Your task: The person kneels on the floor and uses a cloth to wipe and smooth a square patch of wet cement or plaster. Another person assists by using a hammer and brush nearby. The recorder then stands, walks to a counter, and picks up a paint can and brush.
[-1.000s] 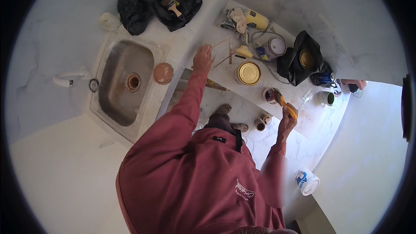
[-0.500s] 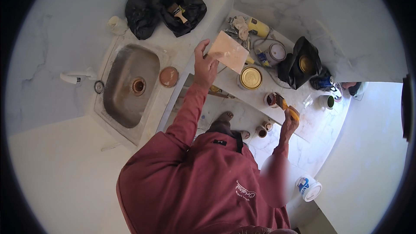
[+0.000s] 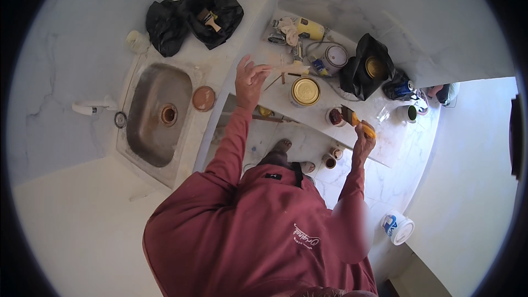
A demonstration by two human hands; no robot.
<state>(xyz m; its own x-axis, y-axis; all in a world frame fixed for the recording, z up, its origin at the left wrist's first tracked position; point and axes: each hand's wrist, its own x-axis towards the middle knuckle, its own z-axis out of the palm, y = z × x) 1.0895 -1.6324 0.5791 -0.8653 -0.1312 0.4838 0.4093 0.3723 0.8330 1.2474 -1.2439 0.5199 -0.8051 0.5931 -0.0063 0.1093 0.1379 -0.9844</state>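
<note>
My left hand (image 3: 250, 83) pinches a thin, square, pale pinkish panel (image 3: 290, 69) by its near edge; the panel is turned almost edge-on, so its face hardly shows. In my right hand (image 3: 363, 142) is a paintbrush with a yellow-orange handle (image 3: 355, 121), its dark bristles pointing up and left. Those bristles are close beside the mouth of a small jar of dark red paint (image 3: 335, 117) at the counter's front edge; whether they touch it I cannot tell. Between my hands stands a closed can with a gold lid (image 3: 305, 92).
A sink (image 3: 160, 115) lies to the left, with a round brown lid (image 3: 203, 98) beside it. Black plastic bags (image 3: 165, 28) hold another brush (image 3: 209, 20). Farther right are a grey-lidded can (image 3: 336, 56), a bagged can (image 3: 376, 67) and a green-lined cup (image 3: 408, 113). Below, small jars (image 3: 329, 161) stand near my feet.
The panel has tipped from showing its broad face to nearly edge-on. The brush has shifted slightly up, its bristles now higher beside the paint jar. The whole view has shifted a little.
</note>
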